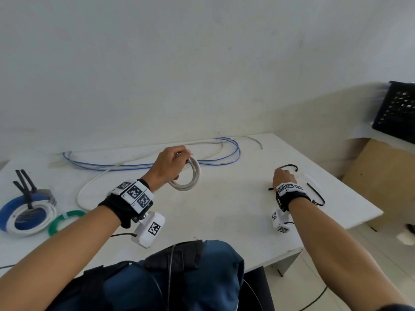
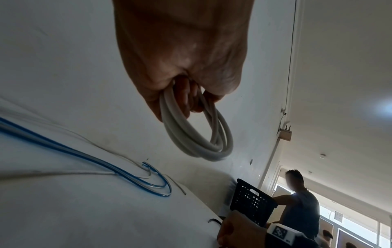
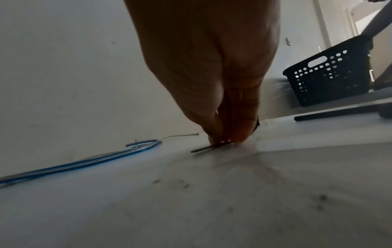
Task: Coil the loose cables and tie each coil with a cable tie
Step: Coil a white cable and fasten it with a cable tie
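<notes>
1 white coil point(image 1: 187, 176) is being gripped by curled left hand point(image 1: 170, 163) fingers while a cable tie point(image 3: 208, 147) is being pinched by the right hand point(image 1: 283, 177), blue cable point(image 1: 134, 164) not coiled yet.

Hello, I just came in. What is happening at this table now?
A person is bundling cables at a white table. The left hand holds up a small white cable coil, not yet tied. The right hand pinches a black cable tie lying on the table. A blue cable lies loose near the wall, and coils already tied sit at the left.
</notes>
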### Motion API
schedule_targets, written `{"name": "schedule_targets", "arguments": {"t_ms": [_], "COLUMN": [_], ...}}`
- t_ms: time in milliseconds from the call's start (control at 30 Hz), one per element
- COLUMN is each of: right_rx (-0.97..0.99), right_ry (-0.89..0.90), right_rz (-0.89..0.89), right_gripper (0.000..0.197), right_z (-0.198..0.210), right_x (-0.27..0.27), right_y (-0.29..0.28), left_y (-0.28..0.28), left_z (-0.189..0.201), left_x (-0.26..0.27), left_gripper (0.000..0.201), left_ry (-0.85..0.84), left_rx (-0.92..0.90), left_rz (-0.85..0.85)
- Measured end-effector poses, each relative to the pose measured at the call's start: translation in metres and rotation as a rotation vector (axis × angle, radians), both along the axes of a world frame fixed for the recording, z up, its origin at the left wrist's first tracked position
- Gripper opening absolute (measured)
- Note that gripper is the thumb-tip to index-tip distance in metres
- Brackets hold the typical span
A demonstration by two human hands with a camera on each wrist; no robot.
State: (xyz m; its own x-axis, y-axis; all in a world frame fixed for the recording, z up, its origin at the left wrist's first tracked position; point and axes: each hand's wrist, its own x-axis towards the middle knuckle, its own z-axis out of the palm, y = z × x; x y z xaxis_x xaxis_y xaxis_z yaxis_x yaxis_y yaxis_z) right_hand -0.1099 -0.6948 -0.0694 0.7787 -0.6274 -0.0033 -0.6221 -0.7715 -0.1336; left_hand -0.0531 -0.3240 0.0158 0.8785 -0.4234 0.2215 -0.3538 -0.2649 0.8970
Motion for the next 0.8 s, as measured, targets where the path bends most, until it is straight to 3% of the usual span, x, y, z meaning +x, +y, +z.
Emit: {"name": "schedule_targets", "arguments": {"t_ms": [200,500,800], "right_rx": [-0.024,-0.303,-0.350], "right_ry": [0.062,0.216,0.149], "right_rz": [0.081,0.284,0.579], "right_gripper": [0.019,0.028,0.025], "right_z": [0.002,0.005,-0.002], "right_x": [0.006,0.009,0.042], "right_y": [0.011,0.039,0.114], "left_y": [-0.005,-0.002,0.004], "left_z": [-0.002,-0.003,-0.010], "left_x": [-0.003,-0.005,0.004], "left_gripper": [0.033,0.032,0.032], "left_ry": [0.000,-0.010,0.029], "left_rx": [-0.011,-0.028,-0.073], "left_rz": [0.008,0.031,0.115]}}
